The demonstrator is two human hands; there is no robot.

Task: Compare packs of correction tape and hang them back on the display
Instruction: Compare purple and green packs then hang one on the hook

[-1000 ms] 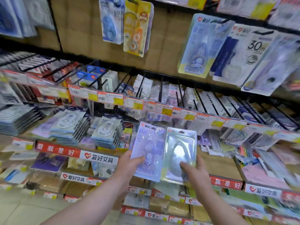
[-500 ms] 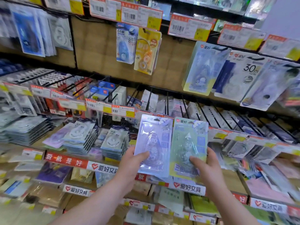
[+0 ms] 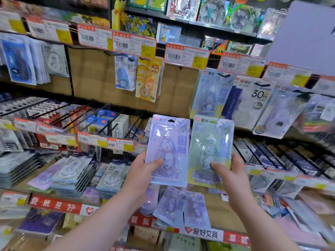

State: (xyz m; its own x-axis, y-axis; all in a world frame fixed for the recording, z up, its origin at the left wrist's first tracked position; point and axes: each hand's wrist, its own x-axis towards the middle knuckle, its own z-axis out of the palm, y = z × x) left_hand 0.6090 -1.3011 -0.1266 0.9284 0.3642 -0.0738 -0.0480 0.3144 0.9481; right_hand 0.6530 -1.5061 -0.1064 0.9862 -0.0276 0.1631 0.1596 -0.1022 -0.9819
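I hold two blister packs of correction tape upright, side by side, in front of the shelves. My left hand [image 3: 143, 171] grips the purple pack [image 3: 168, 142] by its lower left edge, thumb across the front. The green pack [image 3: 211, 142] is held at its lower right by my right hand [image 3: 233, 176], thumb on the blister. Their inner edges nearly touch. Up and to the right, similar packs [image 3: 210, 93] hang on the display pegs, beside a white 30 m pack [image 3: 252, 104].
Price tags [image 3: 134, 43] line the rail above the hanging packs. A blue and an orange tape pack [image 3: 137, 77] hang on the brown backboard. Stacks of flat packs [image 3: 72, 174] lie on the lower left shelf. Loose purple packs [image 3: 181, 207] lie below my hands.
Both hands have raised the two packs higher, toward the hanging display. My view has tilted up, so the upper rail and top shelf now show.
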